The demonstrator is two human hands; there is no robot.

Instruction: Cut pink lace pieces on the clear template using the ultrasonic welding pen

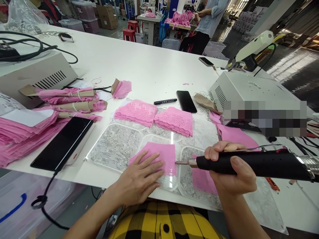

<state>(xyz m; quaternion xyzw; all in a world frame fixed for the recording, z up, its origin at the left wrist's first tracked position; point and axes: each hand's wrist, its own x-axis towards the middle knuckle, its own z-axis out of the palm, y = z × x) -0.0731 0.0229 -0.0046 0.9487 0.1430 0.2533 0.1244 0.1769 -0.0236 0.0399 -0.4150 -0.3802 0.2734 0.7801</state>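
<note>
White worktable carried a clear marbled acrylic sheet near its front edge. On the sheet, the left hand lay open and flat, pinning a square pink fabric piece. At that piece's right edge sat the metal tip of a black-handled heat-cutting pen, gripped in the closed right hand. Trimming seemed in hand; next called for a steady stroke along the edge. Behind the sheet, pink lace stacks limited room.
</note>
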